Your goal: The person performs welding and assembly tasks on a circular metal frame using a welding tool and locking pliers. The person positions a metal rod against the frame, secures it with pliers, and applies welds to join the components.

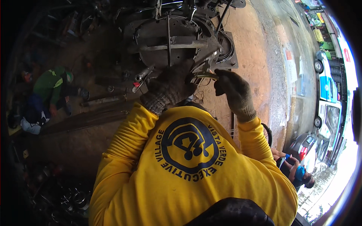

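My right hand (234,92), in a grey knit glove, is closed on one end of a tool with a thin, curved yellowish handle (205,75). The tool's other end reaches toward my left hand (171,86). That hand wears a dark glove and looks curled closed in deep shade; what it grips is hidden. From beside its fingers a flat metal bar (206,59) slants up to the right. Just beyond both hands lies a dark round metal frame (169,41) with crossing bars. Left of my left hand is a metal tube (144,73) with a red-tipped piece (135,85) beneath it.
A coil of wire (227,49) lies right of the frame. A long metal bar (102,101) rests on the ground at left, near a crouching person in green (51,84). Another person sits at far right (298,171), by parked vehicles (327,81) along a paved road.
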